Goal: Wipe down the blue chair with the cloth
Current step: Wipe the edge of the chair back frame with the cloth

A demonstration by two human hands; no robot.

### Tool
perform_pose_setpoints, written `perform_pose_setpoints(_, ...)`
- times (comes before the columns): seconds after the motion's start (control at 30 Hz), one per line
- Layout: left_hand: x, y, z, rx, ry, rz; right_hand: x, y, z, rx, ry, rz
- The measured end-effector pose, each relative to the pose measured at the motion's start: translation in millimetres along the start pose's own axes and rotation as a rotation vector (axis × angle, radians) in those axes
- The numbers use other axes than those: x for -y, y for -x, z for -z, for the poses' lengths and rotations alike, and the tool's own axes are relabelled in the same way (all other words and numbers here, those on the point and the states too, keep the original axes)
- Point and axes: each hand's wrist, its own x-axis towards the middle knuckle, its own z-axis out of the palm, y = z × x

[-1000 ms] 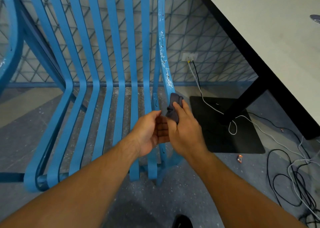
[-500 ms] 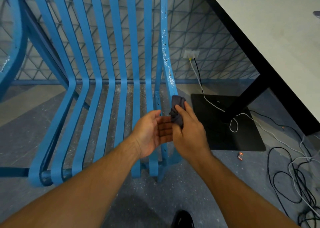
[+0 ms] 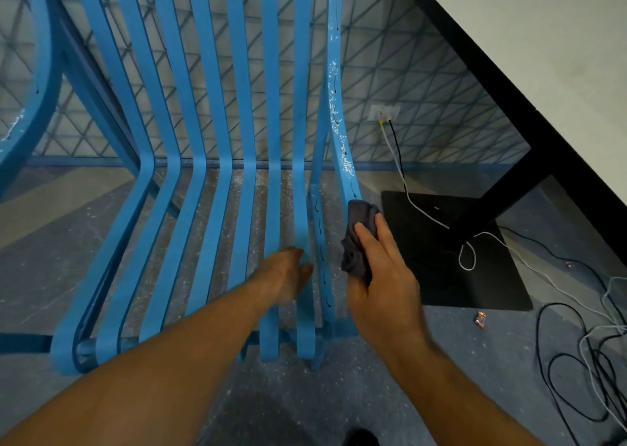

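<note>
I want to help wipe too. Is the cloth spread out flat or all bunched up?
Bunched up. The cloth is a crumpled wad in the right hand, pressed by its fingers.

One blue chair [image 3: 237, 113] of slats, one dark cloth [image 3: 359, 238], two bare hands, left hand [image 3: 288, 272] and right hand [image 3: 383, 282], one white table [image 3: 543, 45], one wall socket [image 3: 384, 113], one small wrapper [image 3: 480, 319] on the floor

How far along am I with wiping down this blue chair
Early to midway, at a guess. Done: nothing clearly; no slat looks plainly wiped. In hand: your right hand holds the dark cloth against the outermost right slat, while your left hand rests on a seat slat beside it. Left: that slat carries white specks above the cloth, and the left armrest is also flecked.
</note>
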Motion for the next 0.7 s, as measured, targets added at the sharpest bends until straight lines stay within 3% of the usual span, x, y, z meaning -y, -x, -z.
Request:
perform_pose_setpoints(0.1, 5, -9, -2, -0.014, -0.198, -0.048, 4, -9, 2, 0.013, 0.008, -0.016)
perform_pose_setpoints(0.23, 11, -22, -7, -0.006, -0.27, 0.021, 12, -28, 5, 0.022, 0.002, -0.05)
perform_pose_setpoints(0.37, 16, -33, -25, 0.02, -0.243, 0.052, 11, -26, 3, 0.022, 0.032, -0.051)
perform_pose_setpoints(0.57, 19, -32, -52, -0.174, -0.166, 0.047, 2, -6, 3, 0.034, 0.09, -0.004)
perform_pose_setpoints(0.7, 23, -38, -55, -0.187, -0.013, 0.222, 10, -27, 9, 0.069, 0.112, -0.033)
